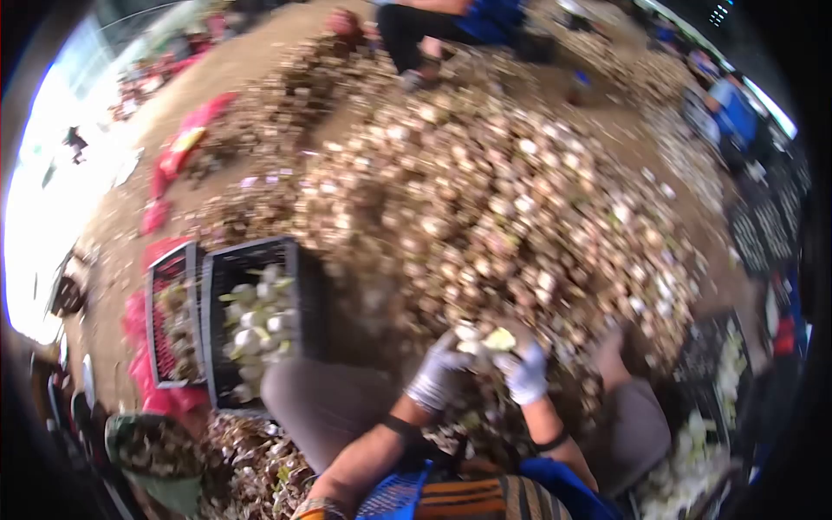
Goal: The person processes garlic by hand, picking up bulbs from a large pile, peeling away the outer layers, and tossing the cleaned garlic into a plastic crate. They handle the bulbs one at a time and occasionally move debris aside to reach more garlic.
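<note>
My left hand (436, 374), in a white glove, is closed around a white bulb (467, 333) that looks like an onion or garlic. Close beside it, my right hand (525, 374), also gloved, has its fingers closed at a pale yellow-green bulb (500, 339). Both hands are between my bent knees, at the near edge of a big heap of brown-skinned bulbs (520, 208). Motion blur hides the exact finger contact. No tool can be made out in either hand.
Left of my knee stands a black crate (295, 260) holding peeled white bulbs, beside another crate (158, 329). A green sack (165, 490) with skins lies lower left. White bulbs fill a container (685, 472) at lower right. Another person (425, 35) sits beyond the heap.
</note>
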Tool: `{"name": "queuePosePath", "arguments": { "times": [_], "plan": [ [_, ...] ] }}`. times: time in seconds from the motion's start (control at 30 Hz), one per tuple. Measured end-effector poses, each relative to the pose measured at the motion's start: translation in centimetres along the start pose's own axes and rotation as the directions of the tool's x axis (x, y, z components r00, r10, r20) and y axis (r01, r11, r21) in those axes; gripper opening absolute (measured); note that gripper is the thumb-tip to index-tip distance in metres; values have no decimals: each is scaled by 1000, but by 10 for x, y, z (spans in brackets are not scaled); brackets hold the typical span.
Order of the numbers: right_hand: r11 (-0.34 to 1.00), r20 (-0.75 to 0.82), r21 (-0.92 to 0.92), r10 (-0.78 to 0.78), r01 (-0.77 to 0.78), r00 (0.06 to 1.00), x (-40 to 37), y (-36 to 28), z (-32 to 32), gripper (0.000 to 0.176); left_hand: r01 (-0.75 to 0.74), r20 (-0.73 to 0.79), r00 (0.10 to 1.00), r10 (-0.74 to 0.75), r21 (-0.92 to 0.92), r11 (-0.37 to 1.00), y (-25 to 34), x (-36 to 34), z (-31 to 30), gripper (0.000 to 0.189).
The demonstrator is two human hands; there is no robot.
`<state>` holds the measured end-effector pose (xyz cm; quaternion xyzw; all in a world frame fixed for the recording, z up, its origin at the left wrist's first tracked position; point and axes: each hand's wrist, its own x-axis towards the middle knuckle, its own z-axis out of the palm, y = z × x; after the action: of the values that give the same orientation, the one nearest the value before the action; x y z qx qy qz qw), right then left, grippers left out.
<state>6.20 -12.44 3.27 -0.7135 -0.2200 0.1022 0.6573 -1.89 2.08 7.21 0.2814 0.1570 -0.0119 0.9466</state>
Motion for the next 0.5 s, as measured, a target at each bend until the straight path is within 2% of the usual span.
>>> {"name": "queuePosePath", "arguments": {
  "times": [0.03,0.07,0.1,0.17,0.2,0.23,0.3,0.33,0.37,0.4,0.43,0.5],
  "plan": [
    [997,4,-67,-27,27,1000,-3,2,-2,50,-102,89,991,98,42,994,-11,5,-10,33],
    [1000,-36,-3,11,-11,999,-3,-3,-2,48,-93,162,982,92,-4,996,-22,13,-25,37],
    [997,-63,73,37,-32,997,-3,-6,0,46,-1,108,994,7,-57,998,-19,12,-26,45],
    [887,-62,374,315,-270,947,-8,-1,4,42,-31,80,996,32,-8,999,-15,13,-21,52],
    [946,-45,258,213,-195,976,-11,16,3,38,-61,29,998,57,154,986,-14,12,-19,55],
    [853,20,383,376,-355,926,-10,16,1,34,-93,58,995,80,273,958,-16,13,-20,58],
    [905,45,228,357,-358,933,-14,13,1,30,-168,20,980,198,613,772,-21,11,-18,59],
    [904,43,228,360,-360,932,-12,2,0,30,-176,-20,975,221,540,823,-20,9,-13,60],
    [810,96,371,453,-454,886,-9,-13,0,28,-186,-62,969,241,463,867,-17,8,-6,60],
    [683,164,496,532,-535,831,-7,-21,0,27,-137,-81,981,176,355,925,-13,6,-5,57],
    [681,167,494,535,-540,828,-6,-20,1,27,-135,-86,981,176,353,926,-12,5,-9,57],
    [864,142,343,342,-370,929,-5,-17,3,30,-12,-138,989,50,263,965,-13,4,-18,53]
  ]
}}
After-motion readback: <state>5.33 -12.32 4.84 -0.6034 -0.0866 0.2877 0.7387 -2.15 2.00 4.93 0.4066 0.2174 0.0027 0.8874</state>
